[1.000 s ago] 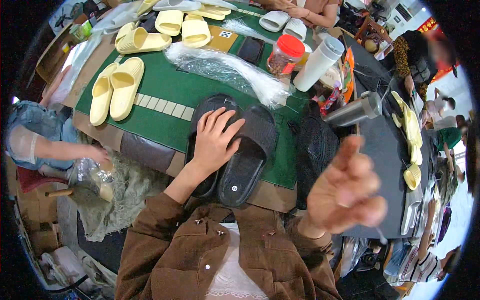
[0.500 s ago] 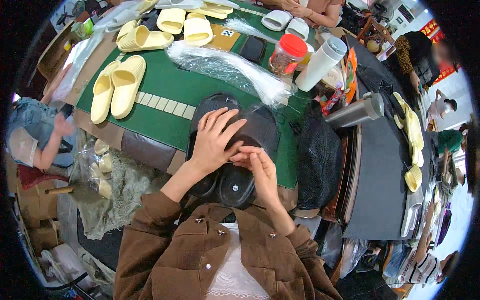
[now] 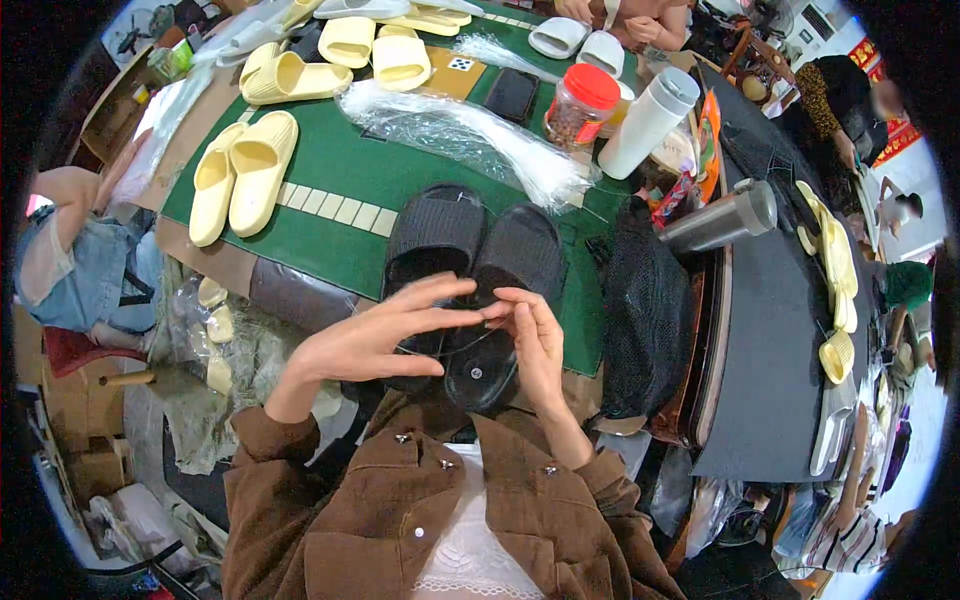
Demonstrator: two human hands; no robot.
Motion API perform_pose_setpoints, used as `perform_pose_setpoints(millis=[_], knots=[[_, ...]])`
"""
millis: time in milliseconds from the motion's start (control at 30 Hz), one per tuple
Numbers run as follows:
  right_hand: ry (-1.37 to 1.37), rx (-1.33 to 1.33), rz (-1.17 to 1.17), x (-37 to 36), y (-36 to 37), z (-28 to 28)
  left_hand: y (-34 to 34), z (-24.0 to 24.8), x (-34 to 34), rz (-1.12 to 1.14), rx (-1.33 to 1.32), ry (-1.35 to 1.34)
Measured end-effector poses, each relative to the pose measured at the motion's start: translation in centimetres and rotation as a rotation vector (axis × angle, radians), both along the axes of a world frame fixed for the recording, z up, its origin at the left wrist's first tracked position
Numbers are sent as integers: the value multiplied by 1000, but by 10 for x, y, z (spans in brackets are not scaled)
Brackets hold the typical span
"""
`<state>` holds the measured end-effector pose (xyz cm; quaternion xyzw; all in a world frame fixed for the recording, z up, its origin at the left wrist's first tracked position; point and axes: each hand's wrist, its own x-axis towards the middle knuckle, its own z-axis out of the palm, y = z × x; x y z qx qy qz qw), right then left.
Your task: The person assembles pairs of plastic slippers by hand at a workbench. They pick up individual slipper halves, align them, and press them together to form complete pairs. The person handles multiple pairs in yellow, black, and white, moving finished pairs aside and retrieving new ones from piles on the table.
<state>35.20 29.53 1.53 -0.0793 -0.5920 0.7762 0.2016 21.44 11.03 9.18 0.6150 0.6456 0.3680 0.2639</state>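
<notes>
Black slippers (image 3: 520,250) lie paired at the table's (image 3: 330,255) near edge, presumably so both hands reach them. My right hand (image 3: 538,345) has its grip pinched, seemingly on a thin strand (image 3: 460,350); my left hand (image 3: 380,335) holds thumb and fingers apart, perhaps guiding it.

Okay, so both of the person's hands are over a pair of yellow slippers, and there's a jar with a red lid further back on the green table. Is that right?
Not quite: the head view shows that the slippers under the left hand and right hand are black, not yellow. The jar is as you said.
</notes>
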Motion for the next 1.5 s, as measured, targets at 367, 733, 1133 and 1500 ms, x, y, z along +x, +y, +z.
perform_pose_setpoints(millis=[367,733,1133,1500], knots=[[-28,51,33,2,1,2,-21,-17,-27,563,189,-856],[59,447,-95,-4,-1,4,-26,-10,-6,488,-431,-235],[-5,408,-10,-1,2,1,-38,3,3,305,-659,-124],[-110,510,-41,-6,3,9,5,-29,-4,642,-226,218]])
